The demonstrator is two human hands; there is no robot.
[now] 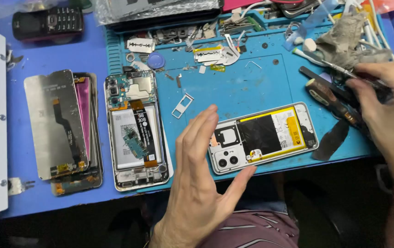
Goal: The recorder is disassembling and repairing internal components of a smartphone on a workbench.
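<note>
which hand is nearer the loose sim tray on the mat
Left. The left hand is open just below and right of the sim tray; the right hand is far off at the tools on the mat's right edge.

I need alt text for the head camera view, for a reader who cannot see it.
A person's left hand rests open against an opened phone on a blue repair mat, while the right hand reaches for tools at the mat's right edge. Another opened phone and stacked screens lie to the left.
</note>
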